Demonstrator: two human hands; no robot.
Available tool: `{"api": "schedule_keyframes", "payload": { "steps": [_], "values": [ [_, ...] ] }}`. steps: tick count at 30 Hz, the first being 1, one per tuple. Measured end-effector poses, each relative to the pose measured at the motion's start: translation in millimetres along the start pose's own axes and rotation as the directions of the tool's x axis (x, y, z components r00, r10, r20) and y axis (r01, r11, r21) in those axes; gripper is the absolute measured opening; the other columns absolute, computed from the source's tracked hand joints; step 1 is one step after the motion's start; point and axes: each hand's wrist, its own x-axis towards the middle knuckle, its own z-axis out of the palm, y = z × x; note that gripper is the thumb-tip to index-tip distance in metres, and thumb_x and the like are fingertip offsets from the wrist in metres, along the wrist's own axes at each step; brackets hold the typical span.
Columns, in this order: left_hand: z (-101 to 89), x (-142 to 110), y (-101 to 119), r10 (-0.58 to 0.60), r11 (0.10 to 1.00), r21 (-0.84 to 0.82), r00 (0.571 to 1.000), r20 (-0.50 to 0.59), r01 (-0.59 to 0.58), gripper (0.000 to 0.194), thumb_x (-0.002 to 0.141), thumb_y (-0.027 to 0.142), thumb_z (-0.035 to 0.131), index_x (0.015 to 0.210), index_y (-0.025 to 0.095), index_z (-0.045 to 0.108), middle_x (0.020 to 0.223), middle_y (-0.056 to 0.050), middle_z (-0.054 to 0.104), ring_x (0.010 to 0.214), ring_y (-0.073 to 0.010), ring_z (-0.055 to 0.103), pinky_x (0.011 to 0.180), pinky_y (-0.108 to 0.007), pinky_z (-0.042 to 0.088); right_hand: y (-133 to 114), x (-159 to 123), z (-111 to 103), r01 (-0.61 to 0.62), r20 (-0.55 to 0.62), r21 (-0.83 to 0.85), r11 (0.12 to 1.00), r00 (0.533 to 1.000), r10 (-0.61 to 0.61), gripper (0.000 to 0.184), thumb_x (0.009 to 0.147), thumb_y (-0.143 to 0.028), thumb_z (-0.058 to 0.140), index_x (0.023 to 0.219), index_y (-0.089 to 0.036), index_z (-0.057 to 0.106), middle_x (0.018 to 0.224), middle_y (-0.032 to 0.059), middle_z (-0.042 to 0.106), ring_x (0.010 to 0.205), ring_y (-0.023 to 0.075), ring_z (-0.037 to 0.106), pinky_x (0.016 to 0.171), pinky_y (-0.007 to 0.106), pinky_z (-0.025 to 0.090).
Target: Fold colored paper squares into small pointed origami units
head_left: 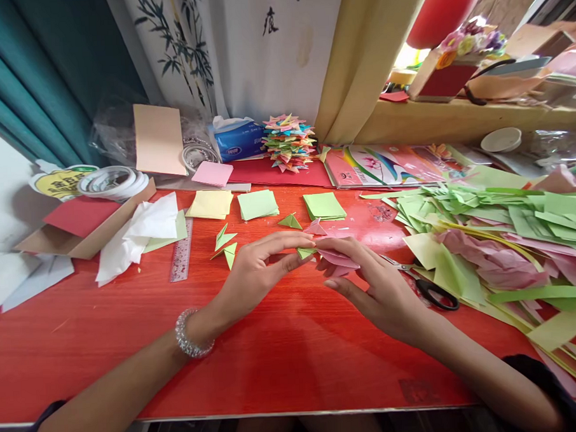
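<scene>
My left hand (266,261), with a clear beaded bracelet (194,333) at the wrist, pinches a small folded green paper piece (307,253). Close against it, my right hand (367,282) grips a folded pink paper piece (338,259) between thumb and fingers. The two pieces meet or overlap at the fingertips; whether they are joined I cannot tell. Just beyond my hands lie a folded green piece (290,221) and a folded pink piece (316,227). Two more folded green pieces (229,254) rest left of my left hand.
Square paper stacks in yellow (210,205), pale green (257,204) and green (324,206) lie behind. Black-handled scissors (437,293) sit beside my right forearm, near heaped paper strips (522,231). A ruler (181,252) lies left; a multicoloured folded-paper tower (289,144) stands at the back.
</scene>
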Motion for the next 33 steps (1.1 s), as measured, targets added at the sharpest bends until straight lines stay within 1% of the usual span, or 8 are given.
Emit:
{"api": "schedule_keyframes", "payload": {
  "steps": [5,8,13,17,21,24,28,33],
  "values": [
    [1.9,-0.1,-0.7,-0.076,0.996,-0.043,0.997,-0.013,0.075,0.019,0.081,0.028,0.054,0.096,0.021,0.066,0.102,-0.003,0.065,0.095,-0.0166,0.059,0.082,-0.028,0.049,2.9,0.9,1.0,-0.054,0.004,-0.031,0.998,0.999,0.054,0.039,0.085,-0.023,0.048,0.122,-0.024,0.035,0.116,0.0102,0.054,0.097,0.0205,0.059,0.078,0.036,0.051],
    [1.3,-0.6,-3.1,-0.118,0.991,-0.067,0.993,0.009,0.119,0.019,0.081,0.03,0.054,0.093,0.021,0.066,0.088,-0.002,0.067,0.072,-0.013,0.061,0.064,-0.024,0.051,4.1,1.0,1.7,-0.084,0.026,0.0,0.996,0.996,0.084,0.036,0.086,-0.025,0.047,0.12,-0.022,0.036,0.111,0.0108,0.057,0.097,0.0201,0.059,0.079,0.036,0.05],
    [0.0,-0.9,-2.5,-0.162,0.986,0.048,0.987,-0.004,0.162,0.021,0.08,0.036,0.054,0.075,0.02,0.067,0.057,0.003,0.056,0.043,-0.0071,0.044,0.044,-0.021,0.039,5.0,1.3,3.2,-0.177,0.057,0.319,0.931,0.984,0.168,0.023,0.085,-0.035,0.048,0.103,-0.021,0.042,0.09,0.0061,0.061,0.075,0.0147,0.061,0.067,0.031,0.051],
    [0.7,-2.1,0.7,-0.196,0.978,0.089,0.978,0.071,0.19,0.027,0.081,0.04,0.051,0.07,0.019,0.066,0.05,0.004,0.052,0.041,-0.007,0.043,0.042,-0.021,0.035,4.6,2.7,7.9,-0.243,0.059,0.584,0.774,0.964,0.258,0.019,0.085,-0.036,0.049,0.09,-0.018,0.044,0.073,0.0021,0.061,0.056,0.0115,0.06,0.051,0.025,0.049],
    [1.6,-4.0,1.4,-0.207,0.975,0.111,0.971,0.119,0.194,0.03,0.082,0.039,0.05,0.068,0.017,0.064,0.041,0.005,0.047,0.04,-0.007,0.045,0.045,-0.019,0.037,2.6,3.6,13.1,-0.318,0.087,0.652,0.689,0.933,0.349,0.02,0.085,-0.036,0.048,0.084,-0.016,0.048,0.067,0.0013,0.06,0.049,0.0118,0.06,0.044,0.023,0.048],
    [1.8,-4.2,0.3,-0.228,0.973,0.071,0.967,0.118,0.22,0.03,0.083,0.038,0.049,0.07,0.016,0.063,0.046,0.004,0.052,0.042,-0.0076,0.049,0.046,-0.019,0.04,0.7,4.1,12.6,-0.332,0.078,0.65,0.683,0.924,0.375,0.019,0.085,-0.034,0.048,0.082,-0.016,0.049,0.067,0.001,0.059,0.048,0.0114,0.06,0.044,0.023,0.048],
    [2.0,-2.9,-0.5,-0.26,0.964,-0.031,0.959,0.114,0.265,0.027,0.082,0.038,0.05,0.076,0.016,0.062,0.057,0.001,0.058,0.045,-0.0083,0.052,0.045,-0.02,0.043,-1.2,4.4,8.1,-0.272,-0.017,0.654,0.706,0.928,0.373,0.016,0.086,-0.032,0.047,0.084,-0.016,0.049,0.067,0.0007,0.06,0.048,0.0113,0.059,0.043,0.023,0.047],
    [2.8,-1.8,-0.4,-0.208,0.971,-0.09,0.969,0.131,0.221,0.022,0.082,0.034,0.052,0.079,0.016,0.064,0.062,0.001,0.06,0.055,-0.0102,0.057,0.052,-0.021,0.049,-0.7,2.6,8.3,-0.242,-0.063,0.589,0.771,0.938,0.342,0.011,0.085,-0.028,0.05,0.085,-0.017,0.051,0.066,-0.0002,0.06,0.049,0.0107,0.058,0.044,0.024,0.048]
  ]
}}
